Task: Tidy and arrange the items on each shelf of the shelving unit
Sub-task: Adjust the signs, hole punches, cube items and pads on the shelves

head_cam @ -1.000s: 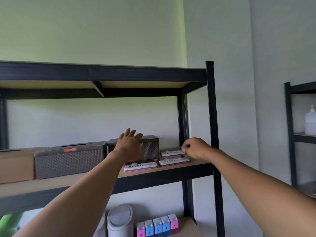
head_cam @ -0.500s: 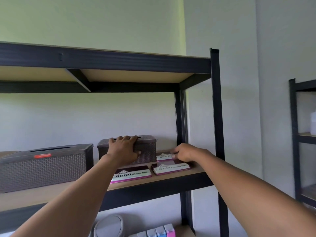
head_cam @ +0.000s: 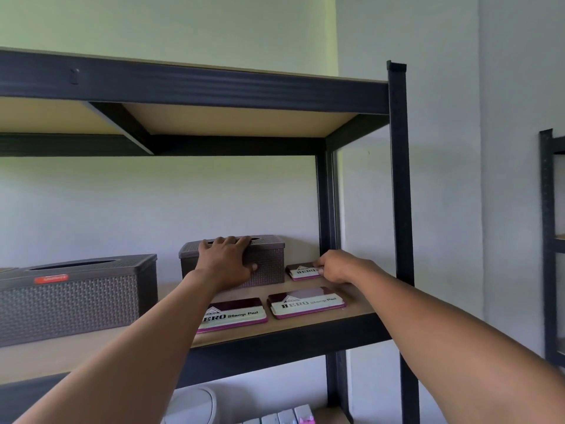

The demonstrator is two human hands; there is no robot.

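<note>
**Both hands on middle shelf, right end**

Left hand [head_cam: 226,261] grips the small tissue box [head_cam: 266,261] from the top, fingers curled over its slot edge, thumb on the near face. Box long axis runs left-right, set far on the shelf [head_cam: 305,328] near the wall. Right hand [head_cam: 336,266] pinches the right end of the far stamp pad [head_cam: 302,272], fingers curled on it; pad lies flat just right of the box, long axis left-right, "HERO" readable. Two more pads lie flat side by side at the shelf's near edge: left pad [head_cam: 232,315] reads "HERO Stamp Pad", right pad [head_cam: 305,302] reads the same, text facing near. Large tissue box [head_cam: 70,298] sits left, apart from the small one, red label on its top rim, text too blurred to read. Bare shelf between the boxes and right of the pads up to the post [head_cam: 400,209].
</note>
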